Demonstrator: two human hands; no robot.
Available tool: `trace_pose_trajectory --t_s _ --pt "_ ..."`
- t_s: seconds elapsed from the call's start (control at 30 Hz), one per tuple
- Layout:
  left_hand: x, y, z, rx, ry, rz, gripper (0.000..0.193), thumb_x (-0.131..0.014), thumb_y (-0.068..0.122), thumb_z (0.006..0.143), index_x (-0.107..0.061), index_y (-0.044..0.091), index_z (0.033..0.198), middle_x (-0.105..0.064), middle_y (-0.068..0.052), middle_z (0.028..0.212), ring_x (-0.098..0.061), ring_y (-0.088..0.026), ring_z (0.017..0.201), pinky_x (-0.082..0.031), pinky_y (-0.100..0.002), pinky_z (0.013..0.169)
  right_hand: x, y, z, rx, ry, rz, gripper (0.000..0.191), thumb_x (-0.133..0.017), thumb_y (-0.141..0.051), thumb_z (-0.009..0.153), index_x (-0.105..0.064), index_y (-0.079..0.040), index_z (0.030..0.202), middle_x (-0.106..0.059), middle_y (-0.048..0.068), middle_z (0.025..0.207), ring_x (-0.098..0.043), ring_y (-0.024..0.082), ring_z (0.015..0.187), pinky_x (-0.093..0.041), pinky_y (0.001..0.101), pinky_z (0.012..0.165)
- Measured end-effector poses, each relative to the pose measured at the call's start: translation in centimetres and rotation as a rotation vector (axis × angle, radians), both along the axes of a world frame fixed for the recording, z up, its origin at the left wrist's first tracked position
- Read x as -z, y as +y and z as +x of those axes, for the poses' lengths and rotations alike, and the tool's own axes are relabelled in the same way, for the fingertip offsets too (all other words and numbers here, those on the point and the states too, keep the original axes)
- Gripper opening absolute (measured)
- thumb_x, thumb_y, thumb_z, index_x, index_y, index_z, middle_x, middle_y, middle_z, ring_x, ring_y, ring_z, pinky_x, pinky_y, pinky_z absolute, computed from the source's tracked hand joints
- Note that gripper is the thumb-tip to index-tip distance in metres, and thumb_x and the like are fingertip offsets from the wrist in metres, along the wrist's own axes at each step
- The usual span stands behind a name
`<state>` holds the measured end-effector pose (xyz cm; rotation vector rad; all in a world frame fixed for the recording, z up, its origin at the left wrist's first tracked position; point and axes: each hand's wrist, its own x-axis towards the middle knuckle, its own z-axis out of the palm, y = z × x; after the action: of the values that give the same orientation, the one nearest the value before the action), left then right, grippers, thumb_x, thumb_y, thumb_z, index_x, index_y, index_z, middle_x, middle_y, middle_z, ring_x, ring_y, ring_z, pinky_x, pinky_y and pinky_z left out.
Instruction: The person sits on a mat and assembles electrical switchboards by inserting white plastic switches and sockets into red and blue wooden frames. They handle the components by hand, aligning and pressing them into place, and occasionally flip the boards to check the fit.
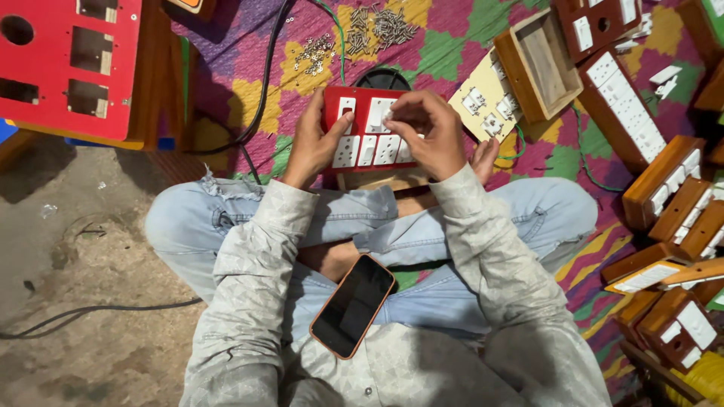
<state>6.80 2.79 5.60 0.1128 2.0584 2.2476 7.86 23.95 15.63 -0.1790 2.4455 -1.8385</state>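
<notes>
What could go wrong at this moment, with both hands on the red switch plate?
1. The red rectangular switch plate is held only at its edges by the left hand while the right hand presses a white switch; it may tilt or slip.
2. The dark phone in an orange case lies loose on the lap and might slide off.

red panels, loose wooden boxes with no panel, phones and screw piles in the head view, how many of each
Red panels: 2, one held by the left hand and right hand, one at upper left
Open wooden boxes: 1
Phones: 1, on the lap
Screw piles: 2
Total: 6
</notes>
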Motion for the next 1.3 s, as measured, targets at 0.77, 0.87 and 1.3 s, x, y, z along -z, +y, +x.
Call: trace_pose_trajectory --t_s 0.77,0.87,1.3 --pt "-1.1 0.2 0.4 -0.022 0.034 -0.155 0.055 -0.074 0.01 0.097 -0.046 -0.008 0.142 -0.069 -0.019 0.123 -0.07 -0.023 0.112 -0.057 -0.034 0.096 2.0 -4.3 -2.9 -0.026 0.185 0.029 0.016 -0.064 0.015 0.092 -0.055 0.003 0.097 -0.074 0.01 0.094 -0.078 0.017 0.092 -0.064 0.0309 0.081" --pt "-1.2 0.2 0.3 -0.02 0.05 -0.21 0.052 -0.075 0.009 0.097 -0.049 -0.008 0.139 -0.069 -0.019 0.122 -0.071 -0.024 0.112 -0.057 -0.035 0.096 1.6 -4.6 -2.8 -0.019 0.264 0.089 0.016 -0.062 0.015 0.089 -0.054 0.003 0.095 -0.07 0.011 0.093 -0.078 0.021 0.091 -0.064 0.032 0.078" --pt "-1.1 0.1 0.5 -0.014 0.062 -0.215 0.055 -0.076 0.011 0.097 -0.048 -0.008 0.141 -0.07 -0.02 0.12 -0.072 -0.025 0.111 -0.057 -0.035 0.095 2.3 -3.0 -4.5 -0.029 0.104 0.293 0.024 -0.088 -0.016 0.084 -0.075 -0.003 0.1 -0.077 0.01 0.094 -0.076 0.02 0.085 -0.059 0.0327 0.077"
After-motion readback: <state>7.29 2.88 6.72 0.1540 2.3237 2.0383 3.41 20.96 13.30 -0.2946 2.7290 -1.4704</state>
